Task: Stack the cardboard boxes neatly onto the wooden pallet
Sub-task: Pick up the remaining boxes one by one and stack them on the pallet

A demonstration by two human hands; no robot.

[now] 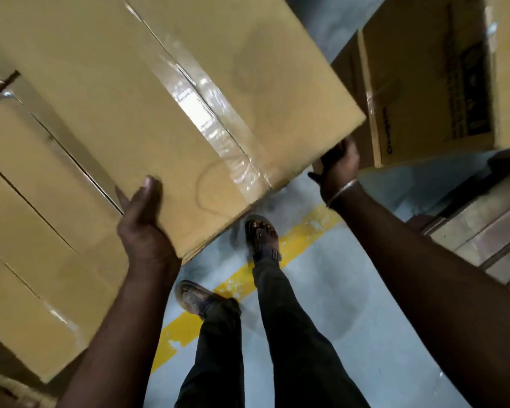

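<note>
I carry a large taped cardboard box point(165, 92) in front of me, above the floor. My left hand point(143, 222) grips its near left corner, thumb lying on the top face. My right hand point(339, 166) holds the box's near right corner from below and the side, fingers mostly hidden under it. To the left, several boxes point(27, 225) sit stacked close together, tape along their seams. Part of a wooden pallet point(0, 381) shows under them at the bottom left.
Another cardboard box with black print point(424, 83) stands at the upper right. Wooden boards or a pallet point(489, 231) lie at the right edge. Below me are my legs and sandalled feet on a grey floor with a yellow line point(292, 248).
</note>
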